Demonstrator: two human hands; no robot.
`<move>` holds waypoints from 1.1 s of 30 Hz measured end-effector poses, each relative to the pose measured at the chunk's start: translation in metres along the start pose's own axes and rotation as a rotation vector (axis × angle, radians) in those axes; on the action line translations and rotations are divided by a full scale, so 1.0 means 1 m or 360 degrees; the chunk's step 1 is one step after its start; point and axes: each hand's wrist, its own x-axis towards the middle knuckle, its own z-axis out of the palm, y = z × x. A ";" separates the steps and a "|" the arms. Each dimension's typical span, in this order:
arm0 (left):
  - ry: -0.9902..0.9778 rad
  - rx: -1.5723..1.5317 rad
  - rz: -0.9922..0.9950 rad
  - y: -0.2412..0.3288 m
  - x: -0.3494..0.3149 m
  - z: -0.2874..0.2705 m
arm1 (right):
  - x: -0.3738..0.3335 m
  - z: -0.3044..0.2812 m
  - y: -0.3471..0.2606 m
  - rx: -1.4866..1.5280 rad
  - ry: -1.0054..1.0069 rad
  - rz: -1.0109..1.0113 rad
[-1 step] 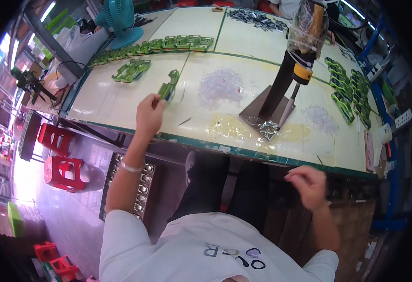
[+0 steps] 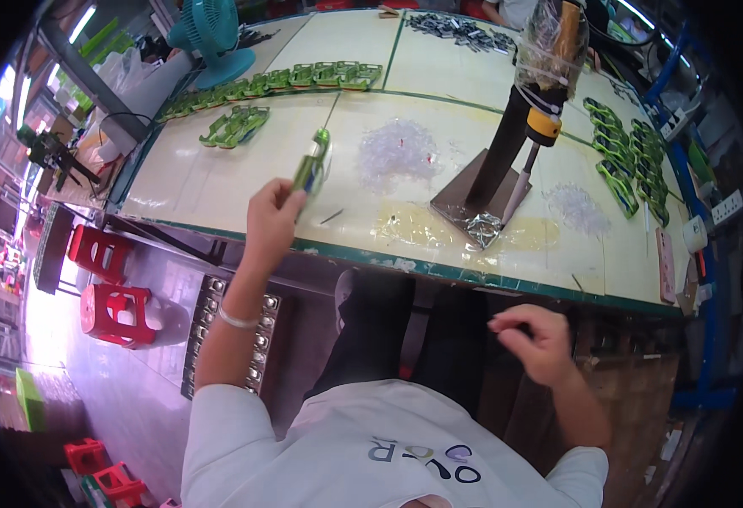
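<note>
My left hand (image 2: 275,215) is closed on one end of a green plastic part (image 2: 309,172) with a dark blue patch, held tilted over the near left of the table. My right hand (image 2: 541,339) hovers in front of the table edge, above my lap, its thumb and fingertips drawn together. Whether anything small is between them I cannot make out. Right of the held part lies a pile of small clear plastic pieces (image 2: 395,154). A thin dark strip (image 2: 332,217) lies near my left hand.
A dark post on a brown base plate (image 2: 448,201) carries a tool with a yellow collar (image 2: 543,127). Green parts stand in a row (image 2: 282,79), in a small group (image 2: 234,127) and at the right (image 2: 613,161). A teal fan (image 2: 210,38) stands far left; red stools (image 2: 117,315) are below.
My left hand has shifted slightly right and nearer with the green part, which now stands more upright. My right hand has moved left, its fingers still drawn together.
</note>
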 end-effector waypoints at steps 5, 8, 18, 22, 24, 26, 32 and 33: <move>-0.0689 -0.0650 -0.0035 0.066 -0.111 0.038 | 0.036 0.093 0.006 0.1177 0.0185 0.0125; -0.1261 -0.0405 0.0283 0.080 -0.122 0.050 | 0.041 0.106 0.005 0.1757 0.0167 0.0356; -0.0114 0.0858 0.0916 0.004 0.016 0.051 | -0.013 0.064 0.037 0.1466 -0.0119 0.0746; -0.0274 0.1389 0.1052 -0.004 0.026 0.061 | -0.022 0.055 0.042 0.1426 -0.0077 0.0745; -0.0300 0.1542 0.1045 0.005 0.027 0.066 | -0.025 0.052 0.045 0.1468 -0.0061 0.0763; -0.0332 0.1603 0.1032 0.008 0.031 0.071 | -0.027 0.052 0.047 0.1390 -0.0042 0.0793; -0.0339 0.0828 0.0330 0.011 0.040 0.057 | -0.024 0.042 0.046 0.1332 -0.0032 0.0721; -0.0326 0.0551 0.0159 0.012 0.035 0.056 | -0.025 0.041 0.047 0.1329 -0.0019 0.0681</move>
